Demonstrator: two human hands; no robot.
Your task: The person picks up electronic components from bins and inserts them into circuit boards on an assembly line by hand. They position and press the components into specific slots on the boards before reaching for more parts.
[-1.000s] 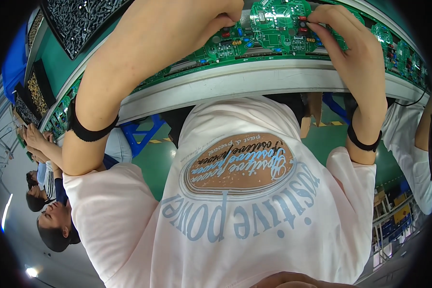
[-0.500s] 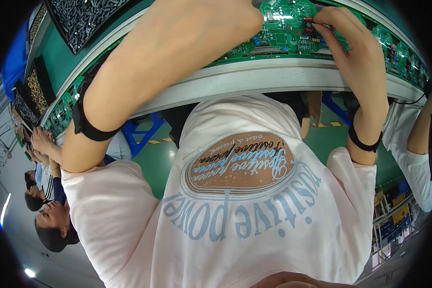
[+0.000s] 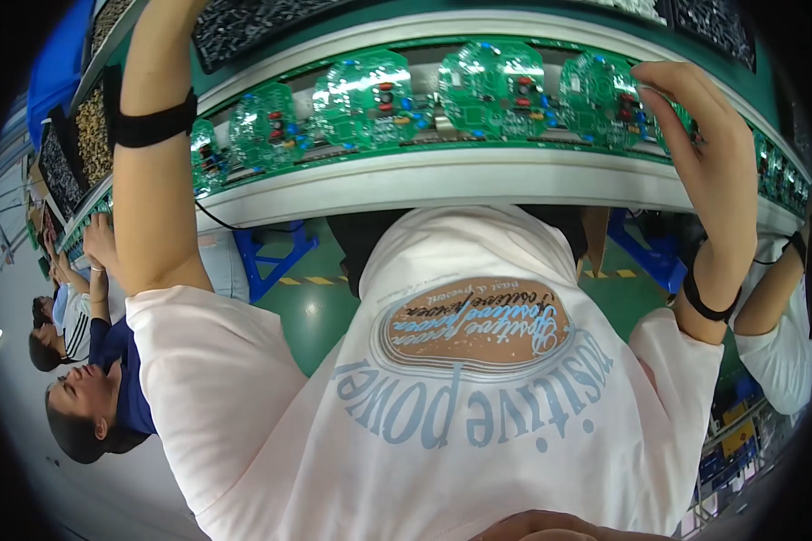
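While bending the right hand [image 3: 708,135] over a round-lobed green circuit board [image 3: 591,99], holds fingertips [image 3: 648,72] close together near its edge; cannot tell whether gripping a part. Reaches past the upper edge of view with the left forearm [image 3: 156,207]; cannot tell the unseen left hand's state. Behind a smooth, pale metal rail [image 3: 460,178], see that board in a row of glossy others [image 3: 492,95] (studded with red, black and blue parts [image 3: 523,87]). Note a black tray [image 3: 209,68] of small dark pieces [image 3: 254,25] and, leftward, a bin [image 3: 113,97] of tan bits [image 3: 92,135].
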